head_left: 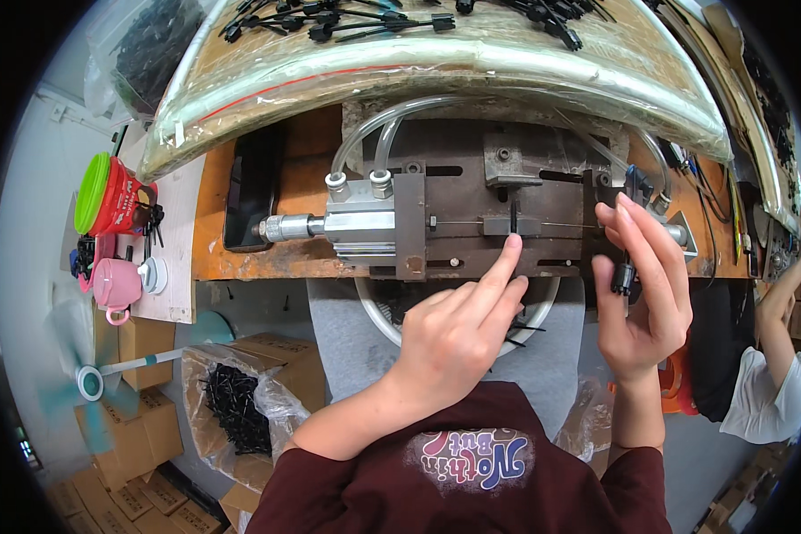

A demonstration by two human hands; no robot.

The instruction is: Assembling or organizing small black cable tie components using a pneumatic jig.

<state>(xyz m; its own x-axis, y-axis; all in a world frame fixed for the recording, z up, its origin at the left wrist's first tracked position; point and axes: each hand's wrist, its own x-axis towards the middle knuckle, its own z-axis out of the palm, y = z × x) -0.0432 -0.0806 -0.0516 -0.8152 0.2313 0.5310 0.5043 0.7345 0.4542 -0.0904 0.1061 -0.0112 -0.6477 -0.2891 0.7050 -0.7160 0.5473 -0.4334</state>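
My left hand (458, 334) reaches over a dark metal fixture (454, 240). Its index finger is stretched out, with the tip on a thin upright black piece (513, 218) seated in a small block at the fixture's middle. My right hand (645, 289) is raised at the fixture's right end, holding a black plastic part (624, 279) with a ribbed end between thumb and fingers; the fingers hide some of it. A thin metal rod (561, 224) runs from the middle block toward the right end plate. To the left, a silver air cylinder (360, 233) is bolted to the fixture.
Clear air hoses (387, 111) arch behind the fixture. A film-wrapped board (507, 67) bears several black parts. Left stand a red tub (133, 196), a pink cup (117, 283) and a fan (89, 383). Below is a box of black parts (238, 409); another person (770, 383) is at right.
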